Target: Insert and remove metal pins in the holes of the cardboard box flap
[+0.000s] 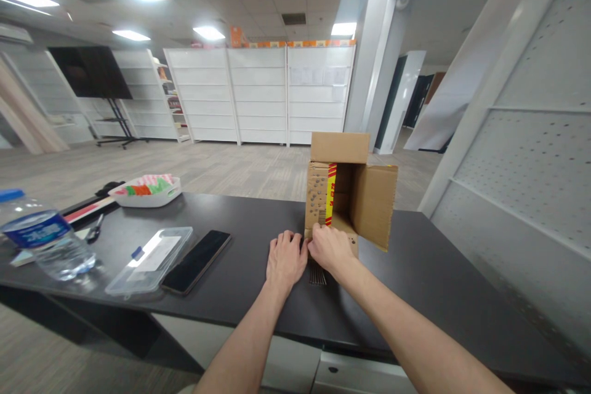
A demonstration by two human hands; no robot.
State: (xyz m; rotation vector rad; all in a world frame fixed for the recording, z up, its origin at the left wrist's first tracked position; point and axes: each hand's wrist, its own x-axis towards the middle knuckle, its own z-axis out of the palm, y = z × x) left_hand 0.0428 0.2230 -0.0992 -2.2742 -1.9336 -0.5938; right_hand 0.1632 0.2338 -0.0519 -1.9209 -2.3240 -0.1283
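Note:
A cardboard box (341, 148) lies on the dark desk with its opening towards me and its flaps spread. Dark dots cover its left flap (317, 188), beside a yellow and red tape strip (331, 194). My right hand (330, 246) is closed at the lower part of that flap; whatever its fingers pinch is hidden. To the left, my left hand (285, 258) rests with stretched fingers on the desk, its thumb side near the box's lower corner. Several thin dark sticks, perhaps nails (317, 276), lie in a row below my right hand.
Left on the desk (240, 215) are a phone (197, 261), a clear plastic case (152, 261), a water bottle (44, 237) and a white basket (150, 197) with colourful contents. A perforated white panel (530, 154) stands at the right. White shelving (258, 95) lines the back.

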